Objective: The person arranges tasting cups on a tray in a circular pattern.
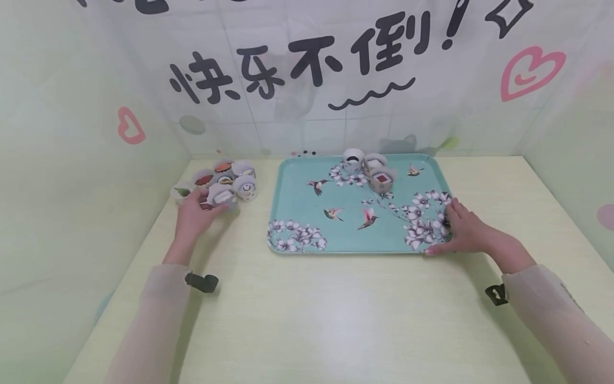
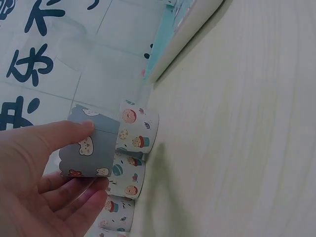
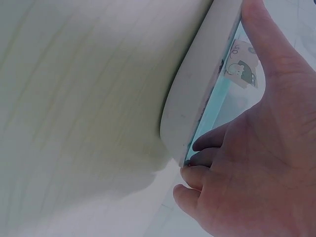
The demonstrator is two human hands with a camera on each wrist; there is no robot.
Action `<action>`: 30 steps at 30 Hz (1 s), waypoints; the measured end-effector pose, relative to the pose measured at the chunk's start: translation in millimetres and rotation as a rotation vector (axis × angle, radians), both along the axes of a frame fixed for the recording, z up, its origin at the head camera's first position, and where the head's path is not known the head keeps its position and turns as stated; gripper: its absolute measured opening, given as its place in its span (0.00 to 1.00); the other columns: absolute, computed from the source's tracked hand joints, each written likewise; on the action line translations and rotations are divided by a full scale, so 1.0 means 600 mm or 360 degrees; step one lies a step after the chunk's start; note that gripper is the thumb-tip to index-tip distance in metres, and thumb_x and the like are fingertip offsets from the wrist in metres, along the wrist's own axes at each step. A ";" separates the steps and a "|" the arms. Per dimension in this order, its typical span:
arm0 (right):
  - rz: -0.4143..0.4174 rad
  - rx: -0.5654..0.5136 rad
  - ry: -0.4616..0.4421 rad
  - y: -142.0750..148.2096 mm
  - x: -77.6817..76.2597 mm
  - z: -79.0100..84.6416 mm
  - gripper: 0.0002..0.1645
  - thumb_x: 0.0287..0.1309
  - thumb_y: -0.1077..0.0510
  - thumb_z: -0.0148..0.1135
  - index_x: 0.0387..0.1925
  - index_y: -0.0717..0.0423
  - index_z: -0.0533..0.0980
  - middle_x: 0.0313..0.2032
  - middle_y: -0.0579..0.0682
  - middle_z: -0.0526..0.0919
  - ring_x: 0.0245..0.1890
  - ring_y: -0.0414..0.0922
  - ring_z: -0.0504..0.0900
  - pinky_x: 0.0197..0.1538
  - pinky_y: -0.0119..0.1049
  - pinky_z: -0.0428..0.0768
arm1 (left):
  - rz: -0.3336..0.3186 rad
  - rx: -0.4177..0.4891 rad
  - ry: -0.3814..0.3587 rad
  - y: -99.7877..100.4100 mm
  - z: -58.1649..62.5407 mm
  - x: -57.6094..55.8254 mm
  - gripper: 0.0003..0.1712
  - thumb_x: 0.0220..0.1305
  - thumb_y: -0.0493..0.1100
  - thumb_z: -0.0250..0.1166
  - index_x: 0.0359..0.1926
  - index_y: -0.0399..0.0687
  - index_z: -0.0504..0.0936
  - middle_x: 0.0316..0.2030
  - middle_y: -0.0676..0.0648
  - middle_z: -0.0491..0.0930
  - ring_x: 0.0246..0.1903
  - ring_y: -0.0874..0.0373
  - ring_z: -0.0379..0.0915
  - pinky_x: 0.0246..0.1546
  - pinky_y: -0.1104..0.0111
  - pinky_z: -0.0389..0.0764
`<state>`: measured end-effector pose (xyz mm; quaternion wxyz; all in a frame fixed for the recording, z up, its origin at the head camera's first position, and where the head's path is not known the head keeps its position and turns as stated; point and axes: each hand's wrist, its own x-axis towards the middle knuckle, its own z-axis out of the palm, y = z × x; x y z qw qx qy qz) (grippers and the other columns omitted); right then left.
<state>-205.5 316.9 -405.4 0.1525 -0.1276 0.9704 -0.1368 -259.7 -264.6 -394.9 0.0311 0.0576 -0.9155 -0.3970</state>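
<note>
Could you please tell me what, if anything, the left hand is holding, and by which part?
The left hand holds a grey-blue cup by its side wall, with the thumb on one side and fingers opposite.

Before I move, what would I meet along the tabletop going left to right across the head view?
Left hand, blue-grey scalloped paper cup it holds, left rim of the turquoise rectangular tray, white paper cup with black topping, beige paper cup with red square topping, right hand. Other cups crowd together, so left out.
</note>
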 end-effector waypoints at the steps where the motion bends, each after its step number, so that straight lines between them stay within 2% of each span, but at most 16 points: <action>1: 0.0001 -0.0001 0.0004 0.000 0.000 0.000 0.81 0.40 0.34 0.78 0.67 0.88 0.40 0.68 0.89 0.39 0.69 0.82 0.43 0.70 0.75 0.50 | -0.0006 0.0006 0.0004 0.003 0.002 0.001 0.39 0.64 0.47 0.69 0.67 0.31 0.64 0.63 0.28 0.72 0.59 0.36 0.74 0.60 0.50 0.77; 9: -0.0004 0.0001 0.0001 0.000 0.000 0.000 0.82 0.40 0.34 0.78 0.68 0.88 0.40 0.68 0.88 0.39 0.69 0.82 0.44 0.70 0.75 0.50 | -0.0075 0.0009 0.0008 0.027 0.011 0.002 0.39 0.64 0.46 0.69 0.67 0.31 0.64 0.63 0.29 0.72 0.60 0.36 0.74 0.60 0.49 0.78; 17: -0.0012 -0.0011 -0.0016 0.001 0.001 -0.002 0.82 0.41 0.34 0.77 0.68 0.88 0.39 0.68 0.88 0.37 0.69 0.81 0.42 0.70 0.75 0.49 | -0.0117 0.0006 -0.0004 0.055 0.007 -0.007 0.37 0.62 0.46 0.70 0.65 0.31 0.66 0.61 0.30 0.74 0.59 0.37 0.75 0.60 0.50 0.79; 21: -0.0003 -0.0011 -0.0011 0.001 0.001 -0.001 0.82 0.41 0.34 0.77 0.68 0.88 0.39 0.68 0.88 0.38 0.69 0.81 0.42 0.70 0.75 0.49 | -0.0145 0.0006 -0.0046 0.074 0.006 -0.012 0.37 0.62 0.47 0.70 0.65 0.34 0.66 0.61 0.31 0.74 0.59 0.38 0.75 0.59 0.50 0.79; 30: -0.0004 -0.0015 -0.0008 0.001 0.002 -0.001 0.82 0.41 0.34 0.77 0.68 0.88 0.39 0.68 0.88 0.37 0.69 0.82 0.43 0.70 0.75 0.49 | -0.0270 0.0023 -0.0040 0.131 0.008 -0.023 0.36 0.61 0.47 0.72 0.63 0.36 0.68 0.60 0.34 0.75 0.59 0.40 0.75 0.60 0.52 0.79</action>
